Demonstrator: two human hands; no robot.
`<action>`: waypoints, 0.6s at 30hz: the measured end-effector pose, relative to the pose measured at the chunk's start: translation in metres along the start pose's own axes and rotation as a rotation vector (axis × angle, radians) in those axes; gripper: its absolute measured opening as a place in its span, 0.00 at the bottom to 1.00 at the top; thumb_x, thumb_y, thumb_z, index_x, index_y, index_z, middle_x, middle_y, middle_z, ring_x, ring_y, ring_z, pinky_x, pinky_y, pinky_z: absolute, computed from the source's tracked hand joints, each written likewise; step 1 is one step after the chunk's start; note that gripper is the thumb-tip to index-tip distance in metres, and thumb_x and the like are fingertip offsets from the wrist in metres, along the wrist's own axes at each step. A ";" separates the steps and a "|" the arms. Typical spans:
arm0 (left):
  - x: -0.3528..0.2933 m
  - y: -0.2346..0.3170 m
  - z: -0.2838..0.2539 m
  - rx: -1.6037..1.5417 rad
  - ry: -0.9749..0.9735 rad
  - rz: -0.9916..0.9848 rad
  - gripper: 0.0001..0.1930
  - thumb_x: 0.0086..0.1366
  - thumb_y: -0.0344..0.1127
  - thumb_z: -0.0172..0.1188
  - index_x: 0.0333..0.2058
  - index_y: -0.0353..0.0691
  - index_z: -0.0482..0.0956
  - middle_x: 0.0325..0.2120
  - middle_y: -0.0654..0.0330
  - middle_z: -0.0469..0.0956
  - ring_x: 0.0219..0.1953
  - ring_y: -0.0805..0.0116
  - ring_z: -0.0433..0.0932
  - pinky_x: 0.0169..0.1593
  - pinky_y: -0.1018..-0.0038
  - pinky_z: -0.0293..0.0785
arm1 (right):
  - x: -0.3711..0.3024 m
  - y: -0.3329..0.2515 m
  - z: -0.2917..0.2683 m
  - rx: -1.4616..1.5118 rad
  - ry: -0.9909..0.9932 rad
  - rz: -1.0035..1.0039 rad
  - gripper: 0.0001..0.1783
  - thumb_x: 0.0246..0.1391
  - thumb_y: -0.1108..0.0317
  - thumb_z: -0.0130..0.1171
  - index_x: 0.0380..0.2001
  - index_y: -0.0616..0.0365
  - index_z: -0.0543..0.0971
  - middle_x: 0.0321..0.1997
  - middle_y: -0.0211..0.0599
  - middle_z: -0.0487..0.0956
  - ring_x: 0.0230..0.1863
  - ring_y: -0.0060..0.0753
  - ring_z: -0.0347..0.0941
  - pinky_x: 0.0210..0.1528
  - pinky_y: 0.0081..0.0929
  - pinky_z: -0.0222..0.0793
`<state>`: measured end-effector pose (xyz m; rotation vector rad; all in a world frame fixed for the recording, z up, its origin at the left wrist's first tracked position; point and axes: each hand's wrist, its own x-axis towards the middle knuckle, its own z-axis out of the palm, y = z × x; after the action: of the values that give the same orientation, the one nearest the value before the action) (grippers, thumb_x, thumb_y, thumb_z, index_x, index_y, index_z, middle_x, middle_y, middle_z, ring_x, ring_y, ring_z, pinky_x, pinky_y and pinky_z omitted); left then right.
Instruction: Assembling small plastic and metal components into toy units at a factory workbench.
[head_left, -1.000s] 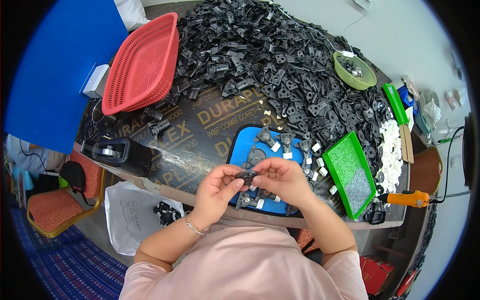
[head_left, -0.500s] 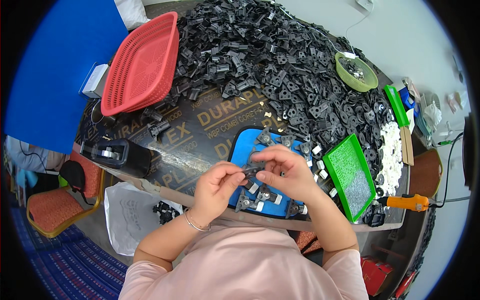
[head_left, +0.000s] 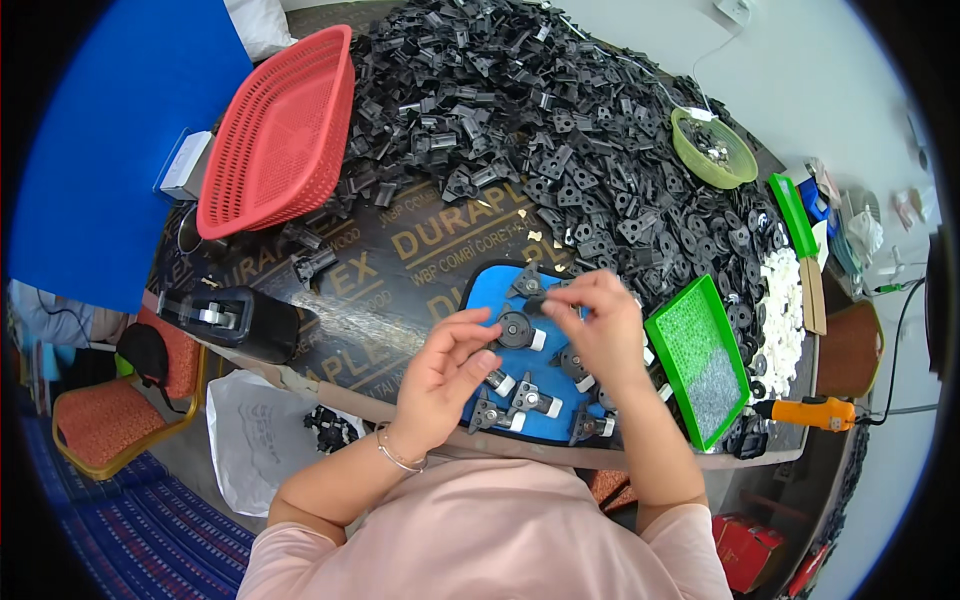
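On a blue mat (head_left: 482, 300) lie several black plastic brackets (head_left: 535, 398) with white end pieces. Among them, a round black wheel-like part (head_left: 516, 329) rests beside a white block. My left hand (head_left: 440, 372) is just left of this round part, thumb and fingers apart and curved, fingertips at its edge; it grips nothing that I can see. Above the mat's right half, my right hand (head_left: 608, 325) pinches with thumb and forefinger. A small dark shape shows at those fingertips, but its kind is unclear. The hand hides several brackets underneath.
Behind the mat rises a large heap of black plastic parts (head_left: 480, 110). A red basket (head_left: 275, 130) stands at left, near a black tape dispenser (head_left: 240, 322). To the right are a green tray (head_left: 690, 340) of small metal pieces, white parts (head_left: 780, 320) and an orange electric screwdriver (head_left: 812, 411).
My hands have moved apart. The round black part, held between them earlier, now lies on the mat. My right hand has shifted right and away from me.
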<state>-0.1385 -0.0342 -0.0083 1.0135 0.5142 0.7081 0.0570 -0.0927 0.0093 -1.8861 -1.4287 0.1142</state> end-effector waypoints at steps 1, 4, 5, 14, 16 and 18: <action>0.001 0.000 -0.002 -0.027 0.010 -0.008 0.08 0.66 0.28 0.52 0.43 0.37 0.72 0.54 0.55 0.66 0.53 0.65 0.70 0.50 0.69 0.74 | 0.002 0.010 0.003 -0.003 0.002 0.002 0.11 0.43 0.76 0.65 0.34 0.59 0.80 0.28 0.33 0.78 0.22 0.23 0.72 0.25 0.16 0.67; 0.001 -0.001 -0.009 0.021 -0.023 -0.031 0.09 0.66 0.30 0.51 0.44 0.36 0.71 0.51 0.56 0.68 0.52 0.65 0.71 0.49 0.69 0.75 | 0.011 0.021 0.012 0.273 -0.057 0.328 0.11 0.46 0.76 0.63 0.36 0.61 0.79 0.24 0.29 0.76 0.20 0.17 0.68 0.24 0.15 0.63; 0.000 -0.001 -0.009 0.021 -0.023 -0.032 0.09 0.66 0.30 0.51 0.44 0.36 0.71 0.51 0.56 0.68 0.52 0.65 0.71 0.49 0.69 0.75 | 0.015 0.017 0.014 0.252 -0.097 0.370 0.10 0.47 0.75 0.61 0.37 0.61 0.79 0.23 0.27 0.75 0.21 0.15 0.67 0.24 0.15 0.63; -0.002 0.001 -0.016 0.000 0.024 -0.024 0.08 0.66 0.31 0.53 0.42 0.36 0.72 0.48 0.56 0.71 0.49 0.67 0.71 0.46 0.71 0.74 | 0.023 0.018 0.026 -0.044 -0.182 0.411 0.16 0.43 0.70 0.59 0.39 0.61 0.77 0.17 0.36 0.77 0.21 0.35 0.75 0.29 0.29 0.70; -0.002 0.001 -0.017 0.001 0.040 -0.021 0.09 0.65 0.32 0.53 0.42 0.36 0.72 0.47 0.56 0.71 0.49 0.68 0.71 0.46 0.72 0.73 | 0.023 0.013 0.023 -0.066 -0.251 0.423 0.17 0.43 0.69 0.60 0.40 0.60 0.77 0.22 0.36 0.78 0.25 0.36 0.76 0.31 0.30 0.70; -0.002 0.001 -0.017 -0.003 0.040 -0.022 0.09 0.65 0.32 0.53 0.42 0.36 0.72 0.47 0.56 0.71 0.49 0.68 0.71 0.46 0.72 0.73 | 0.025 0.006 0.020 -0.104 -0.221 0.376 0.18 0.42 0.67 0.62 0.40 0.59 0.77 0.27 0.37 0.78 0.29 0.36 0.76 0.33 0.31 0.71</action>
<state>-0.1520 -0.0255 -0.0147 0.9909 0.5580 0.7109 0.0613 -0.0618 0.0007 -2.2699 -1.2209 0.4497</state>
